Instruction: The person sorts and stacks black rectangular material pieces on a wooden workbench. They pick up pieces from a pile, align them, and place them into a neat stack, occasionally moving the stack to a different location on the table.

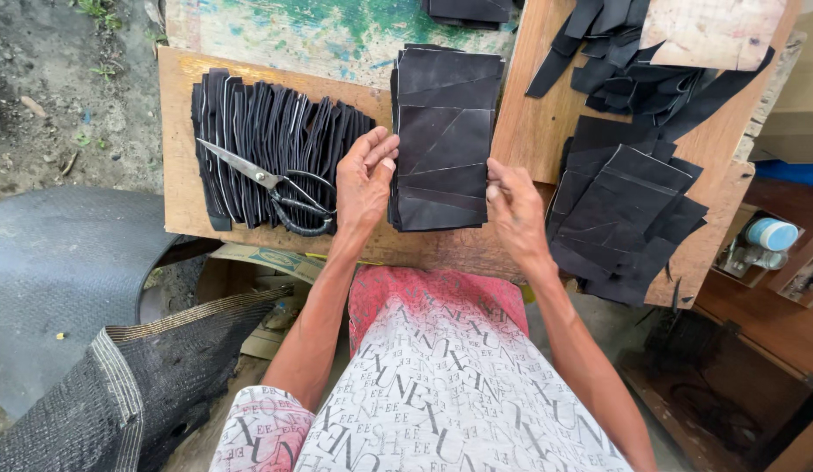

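The left hand's fingers (377, 150) lie nearly straight and close together, flat against the left edge of the stack (446, 140) of black sheets. The left hand (364, 188) rests on the worktop (181, 131) just below them. The right hand's fingers (496, 179) curl in and press the stack's lower right edge; the right hand (515, 214) sits at that corner. Neither hand pinches anything; both brace the stack from either side, so its long edges run roughly even.

The stack lies in the middle of the worktop, its near end close to the front edge and its far end reaching onto a paint-stained board (301, 31).

Just left of the left hand, scissors (271, 185) lie shut on a row of black strips (266, 149), the handles nearly touching the wrist. There is little free room on that side.

To the right, a narrow band of bare wood separates the stack from a looser pile (625, 218) of black pieces, which hangs over the worktop's right front corner. Beyond it lies a heap of offcuts (633, 70) under a pale board (708, 31).

Beneath the forearms, a patterned lap (424, 385) fills the space at the front edge. A dark mat (65, 280) lies on the ground at left.
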